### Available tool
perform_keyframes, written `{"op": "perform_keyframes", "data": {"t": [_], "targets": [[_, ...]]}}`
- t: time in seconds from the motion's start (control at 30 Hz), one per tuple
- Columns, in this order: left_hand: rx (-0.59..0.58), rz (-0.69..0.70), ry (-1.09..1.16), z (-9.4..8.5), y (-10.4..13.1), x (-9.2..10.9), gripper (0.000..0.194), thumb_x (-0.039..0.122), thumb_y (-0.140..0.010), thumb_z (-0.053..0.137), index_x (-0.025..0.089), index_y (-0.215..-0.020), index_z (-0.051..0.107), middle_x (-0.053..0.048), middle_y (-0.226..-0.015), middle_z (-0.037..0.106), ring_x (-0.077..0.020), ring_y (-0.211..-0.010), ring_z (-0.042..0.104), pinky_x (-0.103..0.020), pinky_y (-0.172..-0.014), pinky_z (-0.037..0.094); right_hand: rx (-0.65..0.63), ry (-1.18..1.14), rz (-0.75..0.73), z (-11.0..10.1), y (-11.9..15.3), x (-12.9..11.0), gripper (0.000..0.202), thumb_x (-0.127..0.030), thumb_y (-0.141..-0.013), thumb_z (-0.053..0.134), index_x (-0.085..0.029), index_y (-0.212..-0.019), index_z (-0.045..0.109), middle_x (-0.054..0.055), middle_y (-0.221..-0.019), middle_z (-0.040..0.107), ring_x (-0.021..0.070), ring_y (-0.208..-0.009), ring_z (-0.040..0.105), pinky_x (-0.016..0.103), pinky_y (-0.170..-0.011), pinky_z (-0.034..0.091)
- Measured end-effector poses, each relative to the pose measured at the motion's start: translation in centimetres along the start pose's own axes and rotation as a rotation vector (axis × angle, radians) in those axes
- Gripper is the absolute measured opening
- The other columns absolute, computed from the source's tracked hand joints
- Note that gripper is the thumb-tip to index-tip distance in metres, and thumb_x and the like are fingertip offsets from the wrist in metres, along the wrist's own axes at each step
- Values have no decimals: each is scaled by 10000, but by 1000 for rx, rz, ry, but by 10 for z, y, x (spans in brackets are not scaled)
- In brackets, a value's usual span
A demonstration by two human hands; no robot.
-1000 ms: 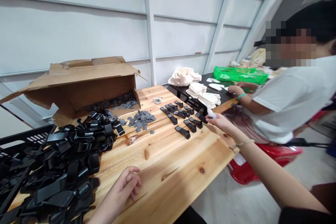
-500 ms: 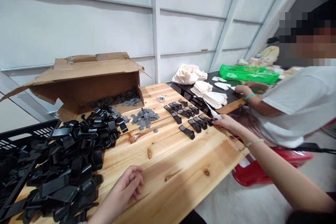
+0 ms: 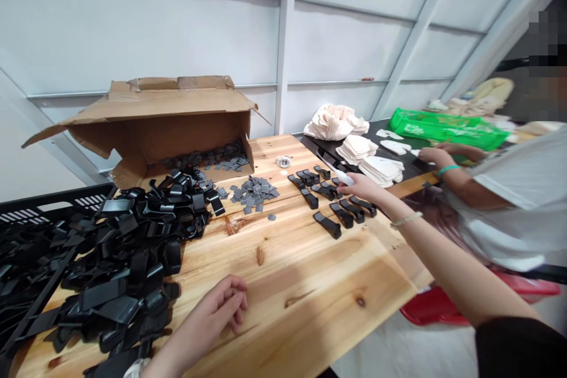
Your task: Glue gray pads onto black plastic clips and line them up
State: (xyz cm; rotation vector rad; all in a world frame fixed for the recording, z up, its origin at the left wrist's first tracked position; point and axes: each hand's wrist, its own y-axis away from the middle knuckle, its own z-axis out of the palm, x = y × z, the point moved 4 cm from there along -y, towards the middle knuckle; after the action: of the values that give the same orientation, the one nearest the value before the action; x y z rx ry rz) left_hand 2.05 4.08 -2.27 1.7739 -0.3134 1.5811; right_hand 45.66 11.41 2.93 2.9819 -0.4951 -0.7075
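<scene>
right hand (image 3: pixel 365 187) pinches white tube (image 3: pixel 344 178), tip angled over black pieces (image 3: pixel 328 225) | left hand (image 3: pixel 224 306) half-curled, seemingly empty, above table (image 3: pixel 283 260) | tube probably light, squeezable; hold its wide body, sparing the slender tip

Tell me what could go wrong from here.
The right hand is low over the set-out clips, so it might knock some askew.
The white tube tilts over them and, if uncapped, could drip.
The black heap reaches the grey squares and might slide into them.
</scene>
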Motion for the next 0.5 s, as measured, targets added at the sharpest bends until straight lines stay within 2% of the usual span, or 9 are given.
{"op": "perform_keyframes", "data": {"t": [0.17, 0.33, 0.43, 0.5], "targets": [[-39, 13, -33, -1, 1, -5, 449, 604, -798, 580, 179, -938, 546, -7, -779, 533, -133, -658, 520, -282, -614, 457, -59, 115, -41, 14, -23, -25, 340, -355, -908, 554, -150, -1179, 572, 86, -1182, 590, 201, -1025, 599, 402, -867, 522], [-59, 12, -66, 0, 3, -10, 441, 606, -823, 543, 186, -957, 540, -16, -812, 530, -146, -697, 518, -281, -637, 445, -40, 165, -44, 28, -27, -37, 338, -359, -912, 546, -154, -1180, 575, 85, -1201, 583, 209, -1037, 594, 403, -877, 518], [-66, -12, -88, 1, 5, -11, 454, 615, -813, 545, 187, -962, 538, -18, -809, 529, -154, -716, 513, -284, -657, 438, -5, 157, -38, 27, -23, -39, 334, -368, -911, 545, -155, -1165, 587, 78, -1201, 585, 219, -1043, 591, 397, -882, 516], [-64, -34, -98, 3, 6, -10, 457, 618, -804, 551, 188, -956, 542, -16, -798, 528, -158, -721, 507, -287, -671, 433, 29, 139, -6, 18, -21, -34, 333, -369, -911, 544, -154, -1162, 587, 78, -1193, 588, 216, -1036, 593, 395, -878, 517]]}}
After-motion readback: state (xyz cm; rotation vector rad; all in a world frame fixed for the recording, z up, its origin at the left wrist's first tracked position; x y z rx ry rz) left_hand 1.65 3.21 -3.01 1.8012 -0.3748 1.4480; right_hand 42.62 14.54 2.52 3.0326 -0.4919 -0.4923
